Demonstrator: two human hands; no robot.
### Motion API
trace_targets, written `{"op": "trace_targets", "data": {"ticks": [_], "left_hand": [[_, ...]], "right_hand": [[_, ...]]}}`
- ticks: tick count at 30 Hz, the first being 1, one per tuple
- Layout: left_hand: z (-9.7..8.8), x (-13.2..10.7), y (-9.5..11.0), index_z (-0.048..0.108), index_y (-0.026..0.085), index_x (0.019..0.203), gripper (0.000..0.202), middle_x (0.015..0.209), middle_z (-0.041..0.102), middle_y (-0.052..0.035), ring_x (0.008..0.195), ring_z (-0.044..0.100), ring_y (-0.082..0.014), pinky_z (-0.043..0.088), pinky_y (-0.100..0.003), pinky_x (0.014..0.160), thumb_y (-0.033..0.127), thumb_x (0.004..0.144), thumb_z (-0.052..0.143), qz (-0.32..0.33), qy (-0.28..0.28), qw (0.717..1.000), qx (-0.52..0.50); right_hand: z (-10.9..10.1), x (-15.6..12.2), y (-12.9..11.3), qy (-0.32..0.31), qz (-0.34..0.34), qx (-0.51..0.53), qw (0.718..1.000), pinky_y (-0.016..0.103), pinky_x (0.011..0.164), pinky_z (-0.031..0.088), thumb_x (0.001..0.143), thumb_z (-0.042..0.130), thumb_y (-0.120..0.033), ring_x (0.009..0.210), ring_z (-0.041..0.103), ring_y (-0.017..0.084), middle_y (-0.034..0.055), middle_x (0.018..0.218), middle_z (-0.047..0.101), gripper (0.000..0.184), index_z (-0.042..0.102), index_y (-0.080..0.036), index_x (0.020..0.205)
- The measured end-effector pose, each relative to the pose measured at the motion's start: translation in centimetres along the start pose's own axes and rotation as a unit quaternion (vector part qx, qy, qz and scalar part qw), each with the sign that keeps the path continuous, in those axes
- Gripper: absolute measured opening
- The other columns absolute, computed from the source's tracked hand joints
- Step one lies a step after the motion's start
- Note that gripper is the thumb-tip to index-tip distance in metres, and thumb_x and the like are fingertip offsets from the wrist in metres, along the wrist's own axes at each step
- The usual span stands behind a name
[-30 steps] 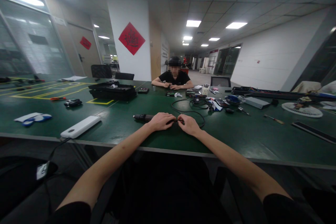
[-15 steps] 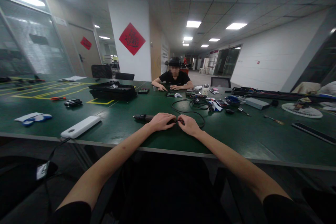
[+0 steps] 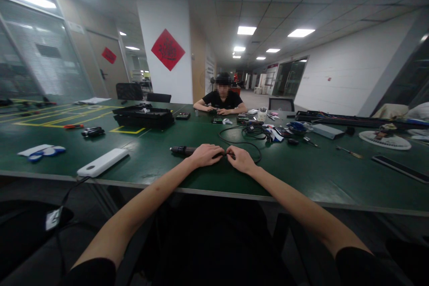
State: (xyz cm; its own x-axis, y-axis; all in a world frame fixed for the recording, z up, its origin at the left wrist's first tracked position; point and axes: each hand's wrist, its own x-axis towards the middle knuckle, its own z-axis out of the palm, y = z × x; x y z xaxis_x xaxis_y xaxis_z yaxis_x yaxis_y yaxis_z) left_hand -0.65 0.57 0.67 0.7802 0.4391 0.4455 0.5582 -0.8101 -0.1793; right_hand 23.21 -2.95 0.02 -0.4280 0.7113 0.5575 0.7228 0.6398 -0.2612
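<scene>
A dark electric screwdriver (image 3: 182,150) lies on the green table with its metal tip toward the left. My left hand (image 3: 207,155) is wrapped over its rear body, which is mostly covered by the fingers. Close beside it, my right hand (image 3: 240,159) pinches the black cable (image 3: 258,147) at the back end of the screwdriver. The fingertips of both hands almost meet, and the joint between cable and tool is largely hidden. From the right hand the cable loops away to a coil farther back.
Across the green table (image 3: 161,172) a person (image 3: 223,98) works with small parts. A white power bank-like box (image 3: 103,162) lies at left, with a black tray (image 3: 144,117) behind it. On the right are a white round grille (image 3: 384,140), a brush (image 3: 349,152) and a dark flat bar (image 3: 400,168).
My hands and the screwdriver stay practically where they were. Across the table, the other person's hand has lifted slightly with a small dark item. The view has shifted a little.
</scene>
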Motion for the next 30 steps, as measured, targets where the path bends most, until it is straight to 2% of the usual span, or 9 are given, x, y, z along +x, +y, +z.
{"op": "trace_targets", "data": {"ticks": [3,8,13,17,21,26,30], "left_hand": [[-0.07,0.00,0.05,0.061,0.027,0.119,0.027,0.108,0.072,-0.0030,0.098,0.069,-0.0197,0.049,-0.031,0.083,0.046,0.102,0.051,-0.011,0.003,1.000,-0.006],[-0.14,0.01,0.09,0.062,0.028,0.121,0.026,0.108,0.071,-0.0029,0.099,0.069,-0.0197,0.050,-0.031,0.085,0.041,0.102,0.051,-0.002,-0.002,1.000,-0.005],[-0.19,0.00,0.14,0.061,0.027,0.119,0.027,0.106,0.072,-0.0030,0.098,0.069,-0.0206,0.050,-0.032,0.084,0.046,0.101,0.053,-0.015,0.002,1.000,-0.004],[-0.34,-0.02,0.20,0.061,0.028,0.120,0.024,0.108,0.072,-0.0024,0.099,0.069,-0.0200,0.049,-0.032,0.085,0.040,0.102,0.050,0.004,-0.003,1.000,-0.001],[-0.39,-0.02,0.20,0.060,0.027,0.118,0.026,0.107,0.072,-0.0022,0.098,0.069,-0.0204,0.049,-0.032,0.083,0.045,0.102,0.050,-0.008,-0.001,1.000,-0.003],[-0.32,-0.02,0.13,0.060,0.028,0.121,0.025,0.111,0.072,-0.0025,0.101,0.069,-0.0198,0.049,-0.032,0.086,0.040,0.102,0.050,0.005,-0.009,1.000,-0.001],[-0.26,0.02,0.11,0.060,0.027,0.118,0.026,0.108,0.072,-0.0022,0.098,0.069,-0.0198,0.049,-0.032,0.084,0.044,0.103,0.050,-0.010,-0.004,1.000,-0.004]], "right_hand": [[0.00,0.01,-0.02,-0.001,0.003,0.004,1.000,0.026,0.073,0.044,0.093,0.063,-0.022,0.083,0.064,0.018,0.0028,0.096,0.071,0.011,0.063,-0.024,0.104],[0.02,0.02,-0.02,-0.003,0.004,0.003,1.000,0.027,0.073,0.045,0.092,0.064,-0.023,0.083,0.064,0.018,0.0029,0.096,0.071,0.012,0.064,-0.024,0.104],[0.04,0.01,0.01,-0.001,0.004,0.002,1.000,0.027,0.073,0.044,0.093,0.063,-0.023,0.083,0.064,0.019,0.0032,0.097,0.071,0.011,0.064,-0.024,0.104],[0.04,-0.01,0.04,-0.003,0.001,0.003,1.000,0.027,0.073,0.044,0.092,0.063,-0.023,0.082,0.064,0.018,0.0028,0.096,0.071,0.012,0.064,-0.024,0.104],[0.13,-0.02,0.10,-0.001,0.004,0.001,1.000,0.027,0.073,0.043,0.093,0.063,-0.023,0.083,0.064,0.019,0.0027,0.095,0.071,0.012,0.063,-0.024,0.104],[0.22,-0.02,0.14,0.002,0.000,0.000,1.000,0.027,0.072,0.042,0.093,0.062,-0.022,0.082,0.064,0.018,0.0021,0.095,0.070,0.012,0.063,-0.024,0.104],[0.18,-0.01,0.07,-0.001,0.003,-0.002,1.000,0.026,0.071,0.041,0.093,0.063,-0.022,0.083,0.063,0.018,0.0023,0.096,0.071,0.011,0.063,-0.024,0.104]]}}
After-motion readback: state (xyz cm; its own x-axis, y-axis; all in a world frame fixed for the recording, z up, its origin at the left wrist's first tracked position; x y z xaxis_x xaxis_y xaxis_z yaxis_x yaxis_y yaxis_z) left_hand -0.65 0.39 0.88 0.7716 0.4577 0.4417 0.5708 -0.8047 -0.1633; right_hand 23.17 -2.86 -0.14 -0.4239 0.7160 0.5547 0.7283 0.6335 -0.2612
